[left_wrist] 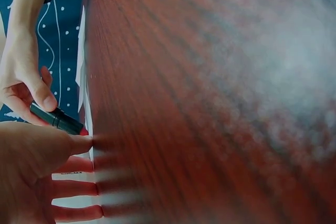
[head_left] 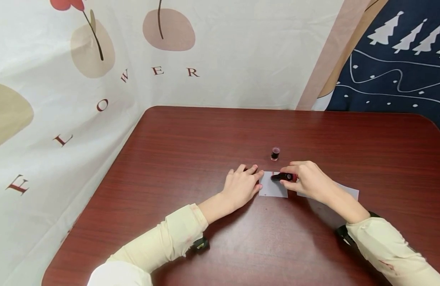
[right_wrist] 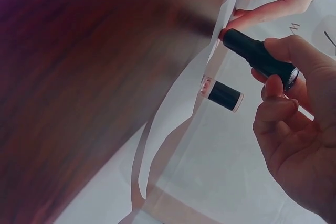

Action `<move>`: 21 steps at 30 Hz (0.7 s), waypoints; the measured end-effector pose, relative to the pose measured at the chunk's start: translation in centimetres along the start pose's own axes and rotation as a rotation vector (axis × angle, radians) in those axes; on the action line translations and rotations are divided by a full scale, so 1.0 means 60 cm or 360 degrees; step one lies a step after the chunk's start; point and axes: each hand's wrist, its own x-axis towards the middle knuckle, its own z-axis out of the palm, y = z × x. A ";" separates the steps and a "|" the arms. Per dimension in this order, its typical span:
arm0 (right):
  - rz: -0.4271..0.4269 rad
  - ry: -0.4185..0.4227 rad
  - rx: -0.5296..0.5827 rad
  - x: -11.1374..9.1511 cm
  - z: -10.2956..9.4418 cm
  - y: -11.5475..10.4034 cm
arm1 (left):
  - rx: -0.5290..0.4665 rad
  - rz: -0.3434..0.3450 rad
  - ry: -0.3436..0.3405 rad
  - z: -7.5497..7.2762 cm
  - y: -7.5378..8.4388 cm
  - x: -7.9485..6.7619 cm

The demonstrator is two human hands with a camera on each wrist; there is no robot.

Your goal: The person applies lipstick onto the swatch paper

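Observation:
A black lipstick [head_left: 283, 176] is pinched between the thumb and fingers of my right hand [head_left: 311, 182]. Its red tip points down at a small white paper [head_left: 272, 190] and, in the right wrist view, appears to meet it. Faint reddish marks show on that paper. My left hand [head_left: 240, 187] lies with its fingers extended, fingertips at the paper's left edge. Just beyond the paper stands a small lipstick cap [head_left: 275, 153], clear pinkish with a black band; the right wrist view shows this cap [right_wrist: 224, 95] upright beside the lipstick [right_wrist: 257, 56].
A second white sheet [head_left: 350, 192] lies partly hidden beneath my right forearm. All of this is on a reddish-brown wooden table [head_left: 191, 151]. Behind it hang a pale printed cloth [head_left: 241, 59] and a dark blue one [head_left: 395, 75].

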 end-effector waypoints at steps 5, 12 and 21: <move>0.0013 0.0006 0.0006 -0.003 0.000 -0.002 | 0.0015 0.0015 0.0008 0.000 0.002 0.002; 0.0056 -0.0039 0.0004 -0.002 0.001 -0.009 | 0.0033 0.0008 -0.0005 -0.001 0.001 -0.002; 0.0091 -0.0062 -0.0010 -0.007 -0.004 -0.012 | 0.0021 0.0025 0.0013 -0.001 0.001 0.000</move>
